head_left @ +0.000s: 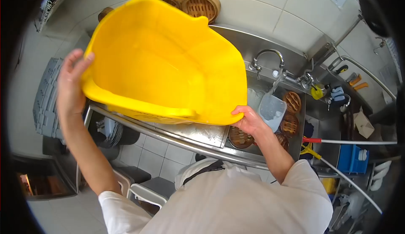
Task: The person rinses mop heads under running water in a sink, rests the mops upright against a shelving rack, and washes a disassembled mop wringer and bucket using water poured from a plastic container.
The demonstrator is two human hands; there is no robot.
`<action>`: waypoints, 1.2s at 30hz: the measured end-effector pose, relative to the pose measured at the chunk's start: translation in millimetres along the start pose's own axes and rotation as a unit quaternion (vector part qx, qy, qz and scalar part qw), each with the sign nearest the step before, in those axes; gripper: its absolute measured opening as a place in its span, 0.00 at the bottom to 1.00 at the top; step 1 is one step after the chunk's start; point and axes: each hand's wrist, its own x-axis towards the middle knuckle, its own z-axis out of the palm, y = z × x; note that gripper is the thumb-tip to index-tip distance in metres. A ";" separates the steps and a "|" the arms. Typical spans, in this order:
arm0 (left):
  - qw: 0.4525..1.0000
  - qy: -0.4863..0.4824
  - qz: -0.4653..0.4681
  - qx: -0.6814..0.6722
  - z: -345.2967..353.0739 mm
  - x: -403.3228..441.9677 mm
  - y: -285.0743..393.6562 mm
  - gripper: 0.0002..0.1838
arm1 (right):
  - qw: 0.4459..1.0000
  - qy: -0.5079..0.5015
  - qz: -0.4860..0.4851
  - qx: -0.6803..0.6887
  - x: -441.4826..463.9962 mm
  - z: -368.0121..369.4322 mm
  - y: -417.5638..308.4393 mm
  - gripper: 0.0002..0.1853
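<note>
A large yellow mop bucket [152, 69] is tipped toward me over the steel counter, its bare inside showing. My right hand [249, 121] grips its lower right rim, with the thumb on the near side and the other fingers partly hidden. At the opposite end, my left hand [72, 84] is closed about the left edge, fingertips up along the rim. Close to the right hand, a clear plastic container [272, 107] stands in the sink under running water from a tap [270, 53]. Round bamboo steamers [290, 124] lie around that container.
More bamboo steamers [201, 6] lean on the tiled wall behind the bucket. Two long-handled tools, including a yellow-headed one [310, 151], jut out at right beside a blue plastic box [353, 159]. Grey folded crates [47, 97] stand at left.
</note>
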 end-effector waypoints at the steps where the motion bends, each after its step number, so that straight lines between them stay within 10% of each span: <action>1: 0.999 0.014 -0.028 -0.008 -5.2 6.3 -35.1 0.31 | 0.997 0.060 -0.015 -0.036 -2.9 0.6 0.8 0.27; 8: 0.990 0.129 -0.002 0.062 -50.7 17.9 -355.6 0.19 | 0.961 0.227 -0.095 -0.122 14.3 26.3 52.3 0.28; 16: 0.991 0.090 -0.099 0.010 -107.9 15.0 -415.0 0.15 | 0.954 0.249 -0.098 -0.138 40.2 43.2 90.9 0.34; 21: 0.986 0.100 -0.123 0.055 -122.7 25.7 -456.9 0.16 | 0.950 0.091 -0.092 -0.284 19.0 43.4 104.6 0.48; 23: 0.981 0.122 -0.137 0.067 -126.6 24.0 -459.3 0.17 | 0.925 0.195 -0.112 -0.305 2.1 -7.0 90.7 0.47; 25: 0.978 0.127 -0.155 0.057 -119.4 20.3 -448.2 0.17 | 0.682 0.498 -0.211 -0.493 -22.5 -71.7 75.9 0.43; 27: 0.985 0.091 -0.146 -0.013 -86.1 6.2 -388.7 0.17 | 0.553 0.649 -0.235 -0.466 -42.7 -170.0 53.9 0.46; 30: 0.981 0.080 -0.163 0.072 -72.7 -7.6 -359.4 0.17 | 0.739 0.624 -0.153 -0.201 -45.7 -219.6 27.1 0.52; 32: 0.981 0.091 -0.140 0.097 -37.2 -35.0 -328.6 0.17 | 0.692 0.670 -0.165 -0.212 -35.0 -217.4 18.8 0.56; 36: 0.979 0.126 -0.139 0.076 -6.2 -65.5 -303.4 0.19 | 0.768 0.619 -0.080 -0.143 -23.6 -250.3 25.2 0.63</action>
